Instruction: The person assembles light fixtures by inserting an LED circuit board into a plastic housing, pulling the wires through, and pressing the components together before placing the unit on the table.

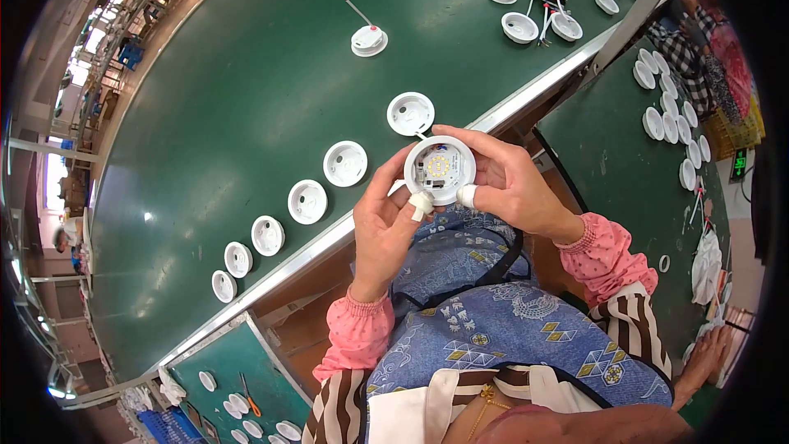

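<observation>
A round white LED lamp housing [420, 179] with a circuit board and a ring of yellow LEDs faces up between both hands. My left hand [382, 234] grips its left side, with the thumb on the near rim. Around the right side, my right hand [518, 189] is closed, its thumb also pressed at the near rim. Both thumbs have white wrappings at the tips. Just beyond the held lamp, an empty-looking white housing [410, 113] lies on the green table, and a short white wire shows between the two.
Several white housings [307, 201] form a row along the near edge of the green table [214, 115]. Farther off lies a housing with a wire [369, 41]. More housings cover the right-hand bench [670, 127]. Orange-handled scissors [251, 403] rest at lower left. Another person's hand [707, 358] is at lower right.
</observation>
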The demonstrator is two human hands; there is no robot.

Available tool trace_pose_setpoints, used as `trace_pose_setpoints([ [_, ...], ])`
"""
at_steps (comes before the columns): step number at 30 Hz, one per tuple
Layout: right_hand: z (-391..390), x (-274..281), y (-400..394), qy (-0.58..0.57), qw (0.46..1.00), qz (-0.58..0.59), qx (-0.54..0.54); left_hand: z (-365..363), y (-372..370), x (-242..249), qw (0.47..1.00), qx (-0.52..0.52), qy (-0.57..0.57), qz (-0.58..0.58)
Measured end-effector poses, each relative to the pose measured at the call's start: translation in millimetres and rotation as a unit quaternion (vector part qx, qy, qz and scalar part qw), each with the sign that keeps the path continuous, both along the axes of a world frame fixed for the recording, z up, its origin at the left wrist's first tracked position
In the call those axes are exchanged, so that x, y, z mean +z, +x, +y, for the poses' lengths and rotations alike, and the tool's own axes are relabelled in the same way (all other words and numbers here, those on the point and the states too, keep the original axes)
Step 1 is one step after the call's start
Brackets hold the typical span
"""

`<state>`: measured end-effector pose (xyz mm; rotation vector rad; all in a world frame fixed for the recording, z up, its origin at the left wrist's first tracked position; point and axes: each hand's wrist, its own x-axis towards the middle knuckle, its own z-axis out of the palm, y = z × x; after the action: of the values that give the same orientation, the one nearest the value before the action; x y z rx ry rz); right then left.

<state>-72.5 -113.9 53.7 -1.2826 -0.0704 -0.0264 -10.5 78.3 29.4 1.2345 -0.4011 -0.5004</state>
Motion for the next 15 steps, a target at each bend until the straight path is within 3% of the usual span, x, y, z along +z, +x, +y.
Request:
trace_pose_setpoints([
  [5,1.8,-0.8,2.9,-0.031,0.999,0.013,-0.012,1.9,0.3,3.6,0.999,-0.011,-0.024,0.044],
  [11,14.8,1.9,12.6,-0.134,0.988,0.02,-0.079,-4.0,4.4,-2.0,0.994,0.048,0.053,-0.079],
  [15,21.2,-11.6,24.1,-0.154,0.98,-0.022,-0.124,-17.8,0.8,1.5,0.988,0.109,0.076,-0.073],
])
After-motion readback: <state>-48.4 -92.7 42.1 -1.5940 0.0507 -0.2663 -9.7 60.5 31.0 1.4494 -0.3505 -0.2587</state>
